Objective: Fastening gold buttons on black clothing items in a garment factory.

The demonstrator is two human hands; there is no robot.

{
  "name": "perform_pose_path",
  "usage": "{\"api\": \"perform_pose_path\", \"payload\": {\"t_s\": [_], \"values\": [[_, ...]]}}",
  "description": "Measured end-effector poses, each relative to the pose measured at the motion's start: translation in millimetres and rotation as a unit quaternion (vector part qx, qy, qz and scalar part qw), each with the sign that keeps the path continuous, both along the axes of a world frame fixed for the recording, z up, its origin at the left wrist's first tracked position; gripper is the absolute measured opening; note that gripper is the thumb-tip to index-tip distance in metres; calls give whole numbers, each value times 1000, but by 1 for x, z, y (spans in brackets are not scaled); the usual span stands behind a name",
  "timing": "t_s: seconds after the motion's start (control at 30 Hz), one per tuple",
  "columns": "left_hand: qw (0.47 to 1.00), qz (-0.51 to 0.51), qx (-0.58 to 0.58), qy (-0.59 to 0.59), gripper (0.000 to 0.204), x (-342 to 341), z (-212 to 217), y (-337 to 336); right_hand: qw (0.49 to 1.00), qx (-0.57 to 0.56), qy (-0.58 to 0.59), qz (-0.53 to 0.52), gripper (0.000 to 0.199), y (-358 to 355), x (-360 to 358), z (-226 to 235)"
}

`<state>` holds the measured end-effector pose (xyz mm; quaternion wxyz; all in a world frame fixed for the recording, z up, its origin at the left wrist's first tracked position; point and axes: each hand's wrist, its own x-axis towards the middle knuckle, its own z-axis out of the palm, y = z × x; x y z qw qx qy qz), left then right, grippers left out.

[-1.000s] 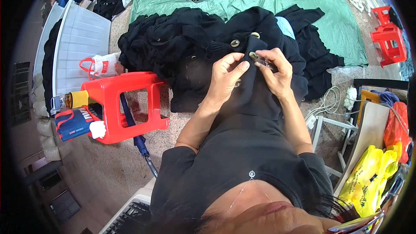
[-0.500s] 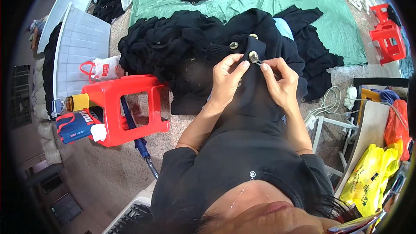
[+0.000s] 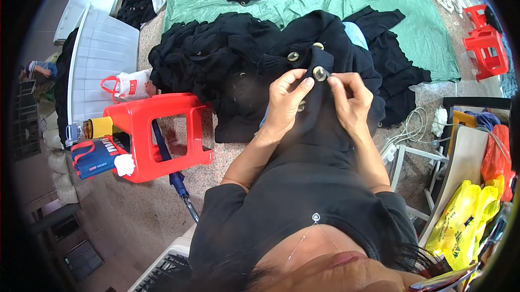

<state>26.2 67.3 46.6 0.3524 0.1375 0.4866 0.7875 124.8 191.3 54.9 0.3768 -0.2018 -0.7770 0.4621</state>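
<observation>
A black knit cardigan (image 3: 338,97) with large round buttons lies across my lap. My left hand (image 3: 284,100) pinches the edge of its button band, just beside a shiny button (image 3: 319,73). On that button's other side, my right hand (image 3: 352,102) has thumb and forefinger pressed together near its rim. Whatever sits between those fingertips is too small to make out. Farther up the cardigan two more buttons show, one a pale round button (image 3: 293,56).
A heap of black garments (image 3: 200,59) lies left of the cardigan, near a green sheet (image 3: 417,27). At left stands a red stool (image 3: 135,129) with a blue bag (image 3: 100,156) beside it. A yellow plastic bag (image 3: 460,221) lies on a table at right. A person (image 3: 43,70) is at far left.
My right fingertips have drawn slightly away from the button, which has turned a little. The slender dark piece seen between them earlier is now hidden. My left hand has barely moved.
</observation>
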Motion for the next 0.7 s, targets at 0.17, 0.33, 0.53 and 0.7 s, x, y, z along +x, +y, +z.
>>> {"api": "perform_pose_path", "payload": {"t_s": [0.17,0.33,0.53,0.7], "values": [[998,-16,32,-59,18,-2,4,-1,995,-27,53,86,31,13,-5,-9],[998,-34,21,-42,17,-6,3,-3,984,106,18,144,30,26,-11,-5],[984,23,-29,174,23,-5,12,4,977,-147,55,141,8,14,-19,-17],[960,40,-123,248,20,-8,-3,2,943,-285,58,161,14,9,-23,-21]]}}
